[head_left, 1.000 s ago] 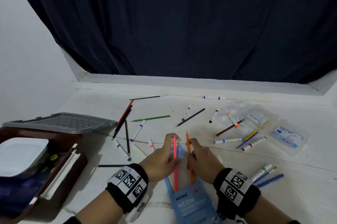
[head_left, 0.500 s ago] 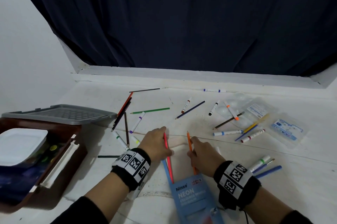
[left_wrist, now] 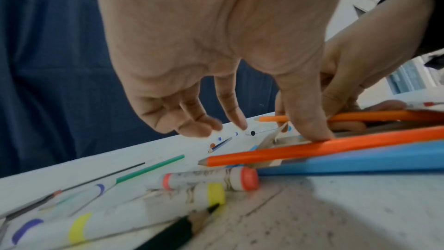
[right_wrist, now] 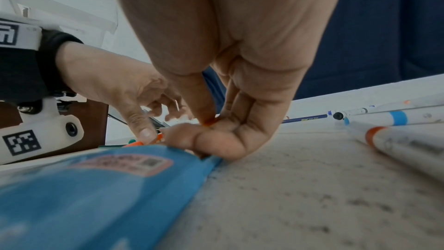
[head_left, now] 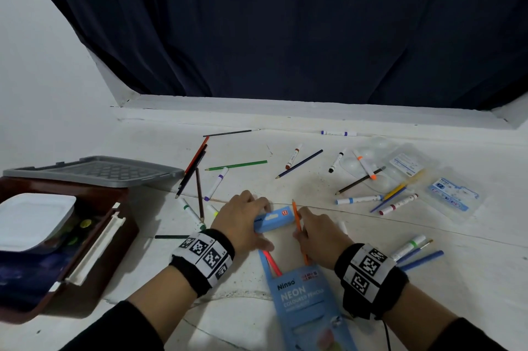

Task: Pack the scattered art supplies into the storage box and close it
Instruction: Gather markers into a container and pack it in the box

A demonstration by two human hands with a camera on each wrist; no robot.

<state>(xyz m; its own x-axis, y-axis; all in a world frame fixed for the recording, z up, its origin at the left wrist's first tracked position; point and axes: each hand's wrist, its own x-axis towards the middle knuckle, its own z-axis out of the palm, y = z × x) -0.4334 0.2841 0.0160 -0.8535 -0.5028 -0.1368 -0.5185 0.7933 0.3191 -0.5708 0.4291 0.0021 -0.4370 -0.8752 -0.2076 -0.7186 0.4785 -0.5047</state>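
A blue neon-pencil pack (head_left: 303, 302) lies on the white surface, its flap (head_left: 275, 219) folded up between my hands. My left hand (head_left: 245, 219) rests over the flap. In the left wrist view its thumb presses a pink-red pencil (left_wrist: 336, 145) down onto the pack (left_wrist: 360, 161), the other fingers hanging loose. That pencil (head_left: 271, 260) runs into the pack's mouth. My right hand (head_left: 308, 225) pinches an orange pencil (head_left: 297, 219), back end at the pack and tip pointing away. The brown storage box (head_left: 125, 225) stands open at the left.
A grey lid (head_left: 94, 170) leans behind the storage box, which holds a white palette (head_left: 31, 219). Loose pencils (head_left: 237, 165) and markers (head_left: 360, 200) lie scattered ahead. Clear blister packs (head_left: 454, 196) sit far right, more markers (head_left: 408, 248) by my right wrist. A dark curtain (head_left: 285, 22) hangs behind.
The pink-red pencil has gone from my left fingers' grip down towards the pack, now pressed by the thumb. The blue flap has come up between my hands. The right hand still holds the orange pencil.
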